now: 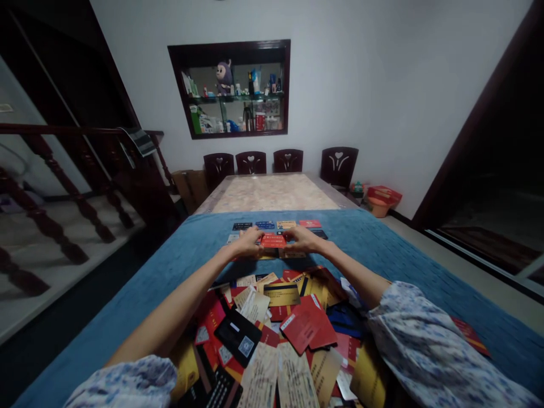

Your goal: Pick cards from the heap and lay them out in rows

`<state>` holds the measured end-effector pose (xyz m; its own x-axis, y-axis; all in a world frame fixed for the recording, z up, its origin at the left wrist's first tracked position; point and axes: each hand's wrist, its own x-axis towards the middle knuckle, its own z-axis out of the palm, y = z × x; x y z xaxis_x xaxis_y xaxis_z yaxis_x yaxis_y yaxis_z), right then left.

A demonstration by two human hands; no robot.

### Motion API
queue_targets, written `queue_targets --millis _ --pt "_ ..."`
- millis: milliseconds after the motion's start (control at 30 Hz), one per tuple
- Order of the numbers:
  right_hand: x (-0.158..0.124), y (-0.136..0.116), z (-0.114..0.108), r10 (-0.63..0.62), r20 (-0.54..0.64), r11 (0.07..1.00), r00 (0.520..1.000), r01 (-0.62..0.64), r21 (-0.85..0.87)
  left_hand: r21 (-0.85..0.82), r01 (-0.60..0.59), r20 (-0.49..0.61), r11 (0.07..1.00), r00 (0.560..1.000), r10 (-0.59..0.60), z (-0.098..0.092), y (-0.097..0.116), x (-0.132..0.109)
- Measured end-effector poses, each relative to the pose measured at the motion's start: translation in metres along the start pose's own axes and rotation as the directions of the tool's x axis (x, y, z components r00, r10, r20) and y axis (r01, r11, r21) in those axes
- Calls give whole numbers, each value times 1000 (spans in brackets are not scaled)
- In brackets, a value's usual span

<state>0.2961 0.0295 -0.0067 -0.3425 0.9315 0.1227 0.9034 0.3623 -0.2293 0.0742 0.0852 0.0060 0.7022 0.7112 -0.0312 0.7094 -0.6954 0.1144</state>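
Observation:
A red card [273, 241] is held by its two side edges, my left hand [250, 242] on one side and my right hand [301, 239] on the other. Both hands are closed on it, thumbs and fingers curved inward. They are over laid-out rows of cards on a blue cloth, including a blue card [264, 225], a tan card [286, 224] and another red card [309, 224] just beyond my fingers. Some cards under my hands are partly hidden. Nearer to me, between my forearms, spreads a loose heap of mixed cards [281, 294].
The blue cloth [170, 272] covers the near part of a long table [278, 190]. Several dark chairs [339, 163] stand at its far end. A railing [63, 175] runs at the left. A red-topped basket [382, 199] sits on the floor to the right.

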Motion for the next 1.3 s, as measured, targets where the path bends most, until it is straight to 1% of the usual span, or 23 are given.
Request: queue_targets --millis 167,333,533,700,900,1300 --pt "23 -10 0 22 21 997 1000 -20 -81 52 67 2 996 998 -67 -2 -16 3" --pt "39 -14 2 53 35 987 998 -47 -156 52 90 -23 995 996 -89 0 -26 7" --pt "53 -11 8 102 78 975 992 -84 -205 54 116 -36 992 993 -114 7 -36 18" --pt "61 -6 13 127 95 967 987 -102 -233 54 121 -21 991 993 -120 15 -45 30" --pt "68 -3 14 150 132 961 980 -113 -253 59 116 0 992 993 -116 21 -48 39" --pt "71 -10 7 165 188 959 968 -113 -259 112 95 58 989 993 -102 19 -47 44"
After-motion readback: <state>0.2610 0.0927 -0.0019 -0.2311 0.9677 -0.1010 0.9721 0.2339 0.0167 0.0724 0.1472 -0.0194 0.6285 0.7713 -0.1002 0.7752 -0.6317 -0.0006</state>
